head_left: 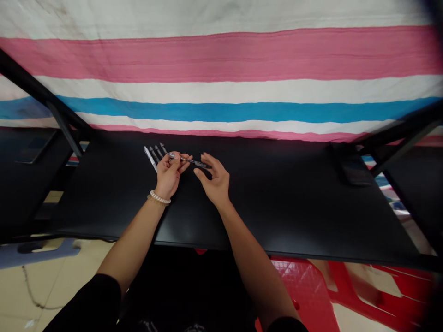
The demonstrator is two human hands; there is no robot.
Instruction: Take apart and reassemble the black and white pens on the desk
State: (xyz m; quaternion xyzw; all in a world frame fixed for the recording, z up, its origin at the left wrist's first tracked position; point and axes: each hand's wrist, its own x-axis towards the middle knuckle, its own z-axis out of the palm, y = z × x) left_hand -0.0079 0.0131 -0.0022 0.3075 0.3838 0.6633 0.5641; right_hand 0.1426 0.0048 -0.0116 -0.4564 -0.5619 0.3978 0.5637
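My left hand (169, 174) pinches a slim clear-and-dark pen (188, 160) between thumb and fingers, above the black table (277, 198). The pen lies nearly level, its dark end pointing right. Around that end, my right hand (216, 180) is curved with thumb and fingers apart; whether it touches the pen I cannot tell. Just behind my left hand, a white pen (150, 158) lies on the table beside several grey-capped pens (158, 151), placed side by side. My left hand and wrist partly hide their lower ends.
A dark phone-like object (356, 168) lies at the table's right end. Black metal frame bars (44, 94) rise at both sides. A striped sheet (221, 92) hangs behind the table. Red plastic stools (304, 286) stand below the front edge, at right.
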